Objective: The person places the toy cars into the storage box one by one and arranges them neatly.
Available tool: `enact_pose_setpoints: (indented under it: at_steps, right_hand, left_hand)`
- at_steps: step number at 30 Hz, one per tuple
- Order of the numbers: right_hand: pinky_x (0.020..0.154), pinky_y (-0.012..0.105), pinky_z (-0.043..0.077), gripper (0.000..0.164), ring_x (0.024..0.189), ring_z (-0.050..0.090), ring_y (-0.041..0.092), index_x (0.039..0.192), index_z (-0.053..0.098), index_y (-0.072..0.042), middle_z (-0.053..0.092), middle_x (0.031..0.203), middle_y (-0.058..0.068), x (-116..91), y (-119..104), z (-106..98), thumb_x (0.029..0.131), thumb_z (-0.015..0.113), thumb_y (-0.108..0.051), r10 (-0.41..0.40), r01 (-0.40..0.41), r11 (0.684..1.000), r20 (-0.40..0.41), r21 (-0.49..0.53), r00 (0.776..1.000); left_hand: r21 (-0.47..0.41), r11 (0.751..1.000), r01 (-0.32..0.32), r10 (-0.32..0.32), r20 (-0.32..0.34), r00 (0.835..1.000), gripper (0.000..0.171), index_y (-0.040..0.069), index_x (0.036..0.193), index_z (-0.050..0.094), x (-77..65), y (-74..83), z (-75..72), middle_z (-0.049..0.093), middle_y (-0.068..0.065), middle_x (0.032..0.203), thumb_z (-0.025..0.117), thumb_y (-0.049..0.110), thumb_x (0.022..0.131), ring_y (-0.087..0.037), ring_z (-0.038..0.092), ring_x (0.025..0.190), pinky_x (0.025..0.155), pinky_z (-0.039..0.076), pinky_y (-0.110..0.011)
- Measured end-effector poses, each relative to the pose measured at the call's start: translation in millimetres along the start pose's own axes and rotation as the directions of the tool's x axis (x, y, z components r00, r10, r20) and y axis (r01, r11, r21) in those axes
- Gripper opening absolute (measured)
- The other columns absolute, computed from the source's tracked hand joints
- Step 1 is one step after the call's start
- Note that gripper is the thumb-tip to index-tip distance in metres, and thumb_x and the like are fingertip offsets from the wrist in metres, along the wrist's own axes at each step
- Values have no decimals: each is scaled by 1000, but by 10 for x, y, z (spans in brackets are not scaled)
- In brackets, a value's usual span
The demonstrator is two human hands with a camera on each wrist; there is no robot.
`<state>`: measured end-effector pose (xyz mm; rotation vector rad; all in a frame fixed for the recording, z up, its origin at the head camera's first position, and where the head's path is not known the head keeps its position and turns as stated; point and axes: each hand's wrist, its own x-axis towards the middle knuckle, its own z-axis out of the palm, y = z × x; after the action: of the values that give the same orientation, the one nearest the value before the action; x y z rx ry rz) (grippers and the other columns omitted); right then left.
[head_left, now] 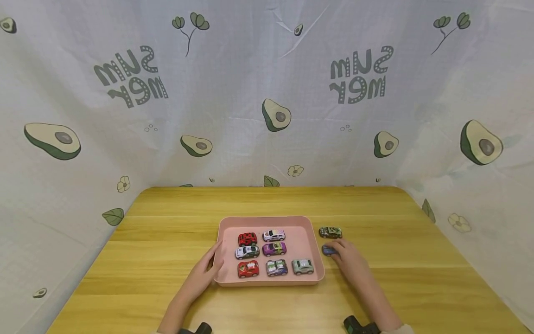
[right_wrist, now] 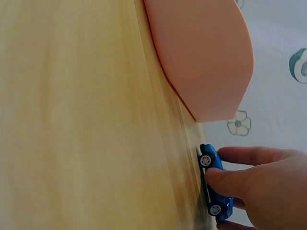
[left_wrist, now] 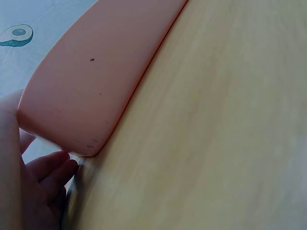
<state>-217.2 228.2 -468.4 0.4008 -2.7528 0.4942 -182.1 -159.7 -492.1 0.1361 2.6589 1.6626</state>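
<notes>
A pink tray (head_left: 267,283) holds several toy cars, among them a purple car (head_left: 274,249), a red car (head_left: 248,269) and a pale green car (head_left: 302,266). My left hand (head_left: 201,274) grips the tray's left side, the thumb over the rim and the other fingers along the outside. Just right of the tray, my right hand (head_left: 347,260) pinches a blue toy car (right_wrist: 213,172) between thumb and fingers. The car's wheels face the wooden surface in the right wrist view, and the hand covers part of its body.
Behind the blue car, a dark camouflage-patterned toy car (head_left: 330,232) stands on the wooden table (head_left: 167,222). A pale curtain (head_left: 233,93) printed with avocados hangs along the back and both sides. Dark wrist devices (head_left: 359,325) show at the bottom edge.
</notes>
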Motion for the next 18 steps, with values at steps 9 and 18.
enact_pose_setpoints:
  at_steps: [9,18]
  right_hand:
    - [82,51,50,23,100,58,34,103,66,-11,63,107,12,-6,25,-35,80,65,-6,27,-27,1000,2,-11,1000]
    - [80,53,50,24,105,55,32,108,65,-16,61,112,8,-11,-26,-183,84,62,-14,92,-91,996,45,-6,995]
  left_hand:
    - [15,1000,3,-3,4,1000,55,27,141,33,4,-29,3,30,-8,148,52,37,91,-31,24,137,113,21,-50]
    - [27,1000,-3,3,-1,1000,55,26,141,33,1,-23,6,31,-9,147,52,37,91,-32,26,137,112,22,-51]
